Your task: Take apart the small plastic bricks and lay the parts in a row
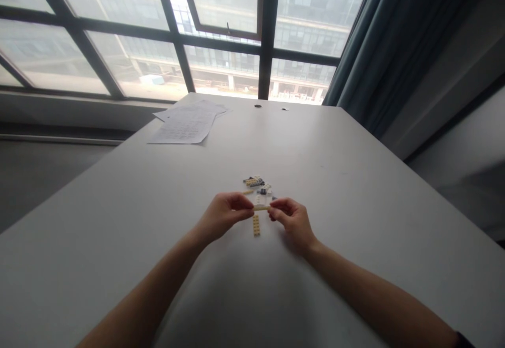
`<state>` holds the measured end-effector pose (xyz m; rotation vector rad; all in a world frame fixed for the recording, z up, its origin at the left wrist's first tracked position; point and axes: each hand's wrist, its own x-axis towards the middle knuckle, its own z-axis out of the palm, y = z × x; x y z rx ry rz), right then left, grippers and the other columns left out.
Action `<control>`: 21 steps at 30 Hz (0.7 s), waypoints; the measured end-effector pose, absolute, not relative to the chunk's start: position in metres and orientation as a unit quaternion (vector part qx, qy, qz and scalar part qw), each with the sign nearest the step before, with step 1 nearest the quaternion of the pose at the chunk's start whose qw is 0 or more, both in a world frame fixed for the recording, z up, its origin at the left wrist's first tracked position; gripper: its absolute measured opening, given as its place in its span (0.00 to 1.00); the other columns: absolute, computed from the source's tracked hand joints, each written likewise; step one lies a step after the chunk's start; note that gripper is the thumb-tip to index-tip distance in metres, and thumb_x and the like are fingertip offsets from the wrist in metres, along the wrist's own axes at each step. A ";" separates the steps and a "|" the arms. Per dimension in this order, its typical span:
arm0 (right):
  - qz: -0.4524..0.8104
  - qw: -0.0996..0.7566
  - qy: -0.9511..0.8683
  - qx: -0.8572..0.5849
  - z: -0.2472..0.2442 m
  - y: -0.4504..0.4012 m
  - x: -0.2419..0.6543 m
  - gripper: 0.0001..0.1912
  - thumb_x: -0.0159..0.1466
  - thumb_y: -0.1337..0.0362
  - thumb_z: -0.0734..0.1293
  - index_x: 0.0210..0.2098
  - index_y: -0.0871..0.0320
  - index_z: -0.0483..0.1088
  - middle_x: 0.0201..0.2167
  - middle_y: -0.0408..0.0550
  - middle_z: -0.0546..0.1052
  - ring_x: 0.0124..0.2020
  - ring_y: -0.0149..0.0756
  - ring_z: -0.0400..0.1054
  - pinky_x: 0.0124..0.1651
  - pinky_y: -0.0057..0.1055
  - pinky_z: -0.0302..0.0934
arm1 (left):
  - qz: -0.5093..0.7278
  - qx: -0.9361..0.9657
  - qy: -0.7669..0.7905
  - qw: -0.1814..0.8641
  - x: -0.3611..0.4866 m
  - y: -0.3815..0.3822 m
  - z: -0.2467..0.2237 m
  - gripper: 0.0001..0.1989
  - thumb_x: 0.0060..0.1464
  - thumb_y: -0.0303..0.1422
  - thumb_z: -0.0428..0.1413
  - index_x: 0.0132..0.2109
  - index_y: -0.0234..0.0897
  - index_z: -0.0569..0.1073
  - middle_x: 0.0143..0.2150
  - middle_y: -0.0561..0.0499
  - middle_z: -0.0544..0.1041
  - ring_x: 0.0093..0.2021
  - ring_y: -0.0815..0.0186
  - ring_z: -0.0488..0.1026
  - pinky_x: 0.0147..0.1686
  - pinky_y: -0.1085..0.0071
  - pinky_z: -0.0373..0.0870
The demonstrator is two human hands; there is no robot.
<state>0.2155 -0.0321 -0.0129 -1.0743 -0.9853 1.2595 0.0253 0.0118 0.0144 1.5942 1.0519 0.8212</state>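
My bare forearms reach in from the near edge of the view over a white table [315,153]. Closest to me, between my wrists, a studded yellow brick [256,225] lies lengthwise, pointing away from me. Just beyond it my left hand [223,215] pinches one end of a thin yellow strip [261,208] between thumb and fingers, and my right hand [294,224] pinches the other end the same way, so the strip runs crosswise between my fingertips. Right behind the strip sit some white bricks [260,199], partly hidden by it, and past them a loose heap of yellow, grey and dark pieces [254,181]. Well apart, towards the far left, printed papers [185,127] overlap on the table. Beyond stand a dark-framed window [266,37] and, to the right, a blue-grey curtain [366,58].
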 end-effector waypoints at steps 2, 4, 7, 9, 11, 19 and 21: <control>0.519 0.581 -0.418 -0.468 -0.012 -0.030 0.218 0.09 0.50 0.63 0.73 0.31 0.59 0.74 0.24 0.42 0.75 0.27 0.29 0.68 0.36 0.29 0.63 | 0.298 0.692 0.438 0.490 0.027 0.009 0.016 0.09 0.42 0.36 0.64 0.29 0.33 0.77 0.26 0.50 0.78 0.28 0.66 0.74 0.30 0.73 0.70; 0.520 0.577 -0.423 -0.467 -0.012 -0.029 0.219 0.10 0.51 0.63 0.72 0.32 0.60 0.73 0.24 0.42 0.75 0.27 0.30 0.68 0.36 0.29 0.63 | 0.280 0.712 0.431 0.478 0.030 0.007 0.017 0.09 0.43 0.36 0.62 0.29 0.33 0.77 0.26 0.50 0.78 0.28 0.66 0.74 0.30 0.73 0.69; 0.535 0.570 -0.428 -0.454 -0.013 -0.029 0.220 0.11 0.50 0.63 0.73 0.32 0.59 0.72 0.25 0.42 0.75 0.28 0.30 0.68 0.36 0.30 0.63 | 0.283 0.730 0.417 0.461 0.032 0.005 0.017 0.08 0.45 0.36 0.61 0.30 0.34 0.77 0.27 0.50 0.79 0.30 0.66 0.75 0.33 0.73 0.70; 0.530 0.561 -0.446 -0.453 -0.014 -0.029 0.221 0.11 0.50 0.63 0.73 0.31 0.59 0.71 0.25 0.42 0.74 0.28 0.30 0.68 0.35 0.29 0.63 | 0.288 0.737 0.417 0.447 0.032 0.005 0.016 0.09 0.47 0.36 0.60 0.31 0.35 0.78 0.29 0.50 0.79 0.31 0.65 0.75 0.34 0.72 0.70; 0.516 0.537 -0.481 -0.464 -0.015 -0.029 0.223 0.09 0.51 0.63 0.72 0.28 0.59 0.70 0.24 0.41 0.73 0.27 0.30 0.66 0.33 0.28 0.61 | 0.300 0.737 0.429 0.427 0.032 0.005 0.016 0.09 0.49 0.37 0.58 0.32 0.35 0.78 0.30 0.50 0.80 0.32 0.64 0.76 0.35 0.72 0.70; 0.319 0.360 -0.716 -0.506 -0.012 -0.042 0.221 0.03 0.53 0.69 0.67 0.25 0.58 0.69 0.21 0.40 0.70 0.23 0.28 0.61 0.29 0.25 0.55 | 0.323 0.795 0.415 0.303 0.033 0.005 0.006 0.07 0.54 0.34 0.55 0.34 0.38 0.78 0.34 0.51 0.80 0.36 0.64 0.76 0.41 0.70 0.70; 0.244 0.330 -0.765 -0.497 -0.012 -0.045 0.219 0.04 0.55 0.71 0.66 0.25 0.58 0.68 0.22 0.40 0.70 0.24 0.28 0.61 0.32 0.26 0.55 | 0.322 0.820 0.397 0.257 0.031 0.006 0.002 0.06 0.54 0.32 0.55 0.34 0.39 0.77 0.36 0.51 0.80 0.38 0.64 0.75 0.43 0.69 0.69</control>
